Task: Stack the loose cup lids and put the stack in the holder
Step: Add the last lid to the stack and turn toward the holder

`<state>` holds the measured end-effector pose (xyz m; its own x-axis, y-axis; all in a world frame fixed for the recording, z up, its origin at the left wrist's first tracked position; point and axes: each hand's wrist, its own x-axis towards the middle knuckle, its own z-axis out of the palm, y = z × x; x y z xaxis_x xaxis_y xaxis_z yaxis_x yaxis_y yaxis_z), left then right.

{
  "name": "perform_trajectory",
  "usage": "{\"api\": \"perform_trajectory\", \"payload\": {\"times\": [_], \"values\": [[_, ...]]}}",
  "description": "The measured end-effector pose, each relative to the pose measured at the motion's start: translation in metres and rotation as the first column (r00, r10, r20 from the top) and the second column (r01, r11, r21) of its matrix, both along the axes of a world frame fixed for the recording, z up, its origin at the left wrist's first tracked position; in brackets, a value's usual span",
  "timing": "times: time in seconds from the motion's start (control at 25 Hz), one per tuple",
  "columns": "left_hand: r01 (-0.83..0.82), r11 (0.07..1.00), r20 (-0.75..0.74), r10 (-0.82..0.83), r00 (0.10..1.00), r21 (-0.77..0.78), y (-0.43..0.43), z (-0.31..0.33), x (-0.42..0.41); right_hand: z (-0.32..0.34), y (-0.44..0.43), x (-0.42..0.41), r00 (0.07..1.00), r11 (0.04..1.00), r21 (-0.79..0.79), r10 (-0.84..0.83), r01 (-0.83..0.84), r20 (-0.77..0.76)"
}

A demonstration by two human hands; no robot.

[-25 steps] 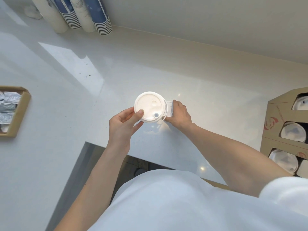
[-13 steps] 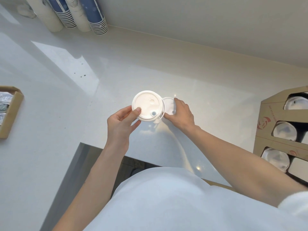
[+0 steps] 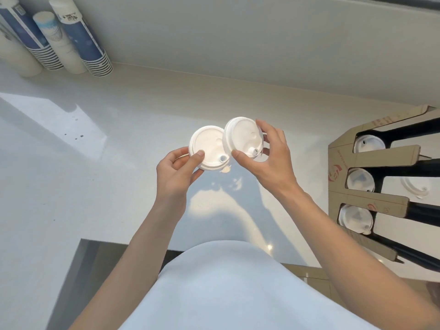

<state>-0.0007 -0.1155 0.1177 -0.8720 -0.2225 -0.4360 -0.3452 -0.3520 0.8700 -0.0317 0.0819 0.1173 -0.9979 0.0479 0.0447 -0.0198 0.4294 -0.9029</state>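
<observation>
My left hand (image 3: 177,169) grips a small stack of white cup lids (image 3: 206,146) by its lower left rim, above the white counter. My right hand (image 3: 269,156) holds a single white lid (image 3: 241,136) between thumb and fingers, tilted, its edge overlapping the stack's right side. Both have small sip spouts facing me. The cardboard lid holder (image 3: 342,163) stands at the right, with white lids showing in three of its slots.
Tall stacks of blue and white paper cups (image 3: 78,41) lean against the wall at the back left. The white counter (image 3: 95,163) spreads under my hands, with its front edge and a dark gap below left.
My right hand has lifted a lid off the counter and brought it up beside the stack in my left hand. The view has shifted, so the holder shows more fully.
</observation>
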Motion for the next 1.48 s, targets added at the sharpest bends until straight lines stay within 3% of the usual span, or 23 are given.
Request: {"api": "perform_trajectory", "payload": {"times": [0.16,0.68,0.96,1.24,1.48], "values": [[0.108,0.994,-0.072,-0.107,0.992,0.016,0.019,0.014,-0.012,0.021,0.008,0.001,0.999,0.999,-0.021,0.032,-0.033,-0.027],[0.325,0.942,-0.257,-0.295,0.920,0.083,0.050,0.066,-0.045,0.066,0.032,-0.005,0.996,0.938,-0.348,-0.038,0.006,-0.085],[0.440,0.898,-0.330,-0.407,0.852,0.029,0.063,0.095,-0.052,0.082,0.037,-0.007,0.979,0.961,-0.275,-0.056,0.000,-0.196],[0.519,0.855,-0.383,-0.479,0.790,-0.001,0.066,0.106,-0.057,0.103,0.049,-0.006,0.961,0.899,-0.434,-0.170,0.060,-0.218],[0.576,0.816,-0.447,-0.531,0.720,-0.042,0.072,0.113,-0.056,0.113,0.058,-0.002,0.958,0.895,-0.442,-0.177,0.061,-0.226]]}}
